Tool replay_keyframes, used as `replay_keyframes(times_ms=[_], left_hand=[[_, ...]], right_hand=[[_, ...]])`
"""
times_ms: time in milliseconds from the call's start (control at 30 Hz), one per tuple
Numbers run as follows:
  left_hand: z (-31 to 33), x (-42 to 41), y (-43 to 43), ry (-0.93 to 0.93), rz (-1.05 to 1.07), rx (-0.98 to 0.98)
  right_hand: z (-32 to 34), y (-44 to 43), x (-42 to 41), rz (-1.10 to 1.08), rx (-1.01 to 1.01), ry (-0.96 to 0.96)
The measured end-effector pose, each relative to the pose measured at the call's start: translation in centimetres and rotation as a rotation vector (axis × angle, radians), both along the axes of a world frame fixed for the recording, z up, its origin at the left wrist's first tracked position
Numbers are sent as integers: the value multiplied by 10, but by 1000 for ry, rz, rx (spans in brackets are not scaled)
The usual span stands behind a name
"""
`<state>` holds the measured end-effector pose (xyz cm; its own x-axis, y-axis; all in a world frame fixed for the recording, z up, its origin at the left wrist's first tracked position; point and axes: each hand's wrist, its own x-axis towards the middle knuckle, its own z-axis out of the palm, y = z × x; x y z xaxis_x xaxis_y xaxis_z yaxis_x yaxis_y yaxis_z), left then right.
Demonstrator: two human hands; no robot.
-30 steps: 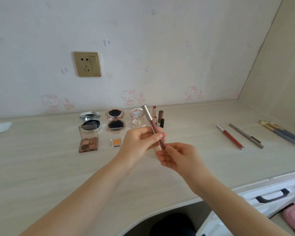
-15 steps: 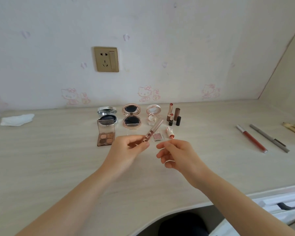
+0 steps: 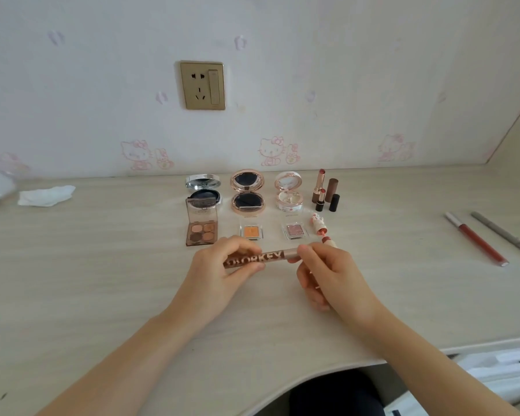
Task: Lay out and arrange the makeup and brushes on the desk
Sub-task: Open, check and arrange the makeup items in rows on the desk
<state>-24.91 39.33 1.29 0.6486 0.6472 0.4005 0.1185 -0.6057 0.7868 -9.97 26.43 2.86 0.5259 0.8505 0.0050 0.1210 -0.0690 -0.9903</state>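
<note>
Broadly, the desk (image 3: 87, 280) has its widest open room along the front edge and toward the left end. The back middle is taken up by rows of compacts and lipsticks, and both hands work between those rows and the front edge. The left hand (image 3: 219, 277) has its fingers curled round the lettered barrel of a lip gloss tube (image 3: 261, 257). The right hand (image 3: 336, 277) pinches the tube's pale cap end between thumb and fingertips. The tube is held level and crosswise, just in front of the eyeshadow palette (image 3: 201, 234) and the orange eyeshadow pan (image 3: 252, 231). Whether it touches the desk cannot be told.

The step looks like setting the tube down as a new front row. Doing that well likely means lowering it parallel to the rows and releasing one hand at a time, so it does not roll. The small lipstick (image 3: 318, 226) lying just behind the right hand is the nearest thing to knock. The red lip pencil (image 3: 478, 244) lies well apart, toward the right edge.
</note>
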Motion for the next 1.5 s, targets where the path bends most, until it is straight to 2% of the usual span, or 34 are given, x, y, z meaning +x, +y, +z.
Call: replay_keyframes(times_ms=[200,567,733,933,1167,1367,1500], left_hand=[[-2,-1,4,32,-36,-14],[2,-1,9,55,-61,-33],[-1,-1,6,16,-45,71],[-2,-1,3,2,-52,125],[-2,-1,4,8,-40,134],[-3,0,3,30,-57,140],[-4,-1,5,20,-32,147]], right_hand=[[-10,-3,2,43,55,-95],[-13,-5,3,115,182,-1],[-10,-5,2,51,171,128],[-17,-2,3,-10,141,-5],[-15,-3,3,14,170,102],[-19,0,4,-13,98,-49],[-19,-2,5,-20,148,19]])
